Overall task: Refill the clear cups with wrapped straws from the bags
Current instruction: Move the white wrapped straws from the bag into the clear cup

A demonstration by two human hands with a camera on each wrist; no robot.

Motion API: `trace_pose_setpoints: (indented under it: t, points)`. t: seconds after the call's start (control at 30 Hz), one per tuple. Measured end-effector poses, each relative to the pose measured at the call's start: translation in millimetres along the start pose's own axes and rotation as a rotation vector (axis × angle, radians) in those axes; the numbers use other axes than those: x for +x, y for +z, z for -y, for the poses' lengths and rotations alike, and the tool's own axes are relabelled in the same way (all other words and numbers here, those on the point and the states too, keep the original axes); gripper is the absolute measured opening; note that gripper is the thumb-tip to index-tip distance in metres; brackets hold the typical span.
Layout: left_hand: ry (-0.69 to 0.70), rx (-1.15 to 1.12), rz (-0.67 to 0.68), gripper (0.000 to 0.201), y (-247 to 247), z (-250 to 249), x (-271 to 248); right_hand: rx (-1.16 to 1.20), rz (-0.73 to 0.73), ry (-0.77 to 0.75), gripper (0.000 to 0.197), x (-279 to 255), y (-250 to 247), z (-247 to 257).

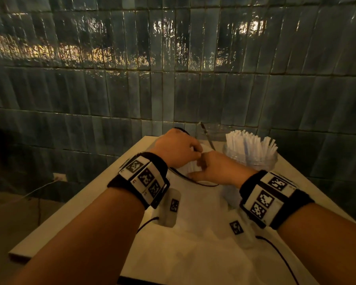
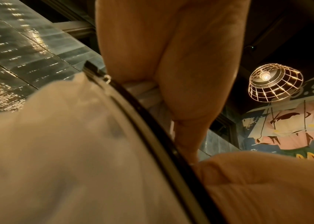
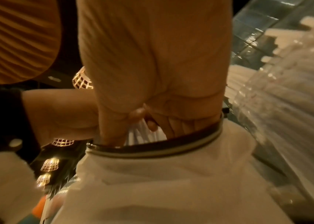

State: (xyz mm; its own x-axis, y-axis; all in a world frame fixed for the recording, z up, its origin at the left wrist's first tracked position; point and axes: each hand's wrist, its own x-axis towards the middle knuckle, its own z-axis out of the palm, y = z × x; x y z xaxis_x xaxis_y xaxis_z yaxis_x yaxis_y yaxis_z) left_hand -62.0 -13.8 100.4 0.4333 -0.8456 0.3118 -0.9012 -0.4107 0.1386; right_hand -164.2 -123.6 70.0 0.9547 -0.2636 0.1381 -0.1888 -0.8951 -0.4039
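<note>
A white bag [image 1: 193,212] with a black zip rim [image 3: 161,149] lies on the pale table [image 1: 86,204], its mouth towards the wall. At that mouth my left hand [image 1: 195,150] and right hand [image 1: 201,163] meet, both curled round a bundle of wrapped straws [image 1: 193,166]. The left wrist view shows the straws [image 2: 142,88] pinched between my curled fingers above the zip [image 2: 142,115]. My right thumb dips inside the rim beside the straws [image 3: 144,133]. A clear cup [image 1: 253,161] full of upright wrapped straws stands just right of my hands.
A dark slim tool [image 1: 208,136] leans by a second clear container [image 1: 216,131] against the blue tiled wall [image 1: 173,79]. Black cables [image 1: 280,254] run over the bag. The table's left edge [image 1: 56,221] drops to the floor. A wire lamp [image 2: 274,82] hangs overhead.
</note>
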Motion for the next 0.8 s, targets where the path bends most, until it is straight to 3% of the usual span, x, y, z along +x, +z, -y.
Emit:
trace_pose_setpoints:
  t: [0.13,0.27,0.47,0.6,0.8]
  points:
    - [0.028,-0.047,-0.004,0.039,-1.1,3.6,-2.5,0.225,-0.039,-0.104,0.055,3.2,3.1,5.7]
    - [0.012,-0.001,0.023,0.059,0.5,3.1,-5.0,0.364,-0.079,-0.063,0.061,4.3,9.2,6.4]
    - [0.037,-0.066,-0.01,0.07,-0.4,4.3,-6.5,0.475,-0.124,-0.046,0.041,-0.3,11.9,8.9]
    - [0.028,-0.068,0.002,0.074,0.7,5.2,-6.5,0.53,-0.112,-0.048,0.015,-1.8,13.8,8.0]
    - [0.021,-0.082,0.01,0.076,1.8,5.1,-4.8,0.444,-0.098,-0.077,0.022,2.3,20.2,4.7]
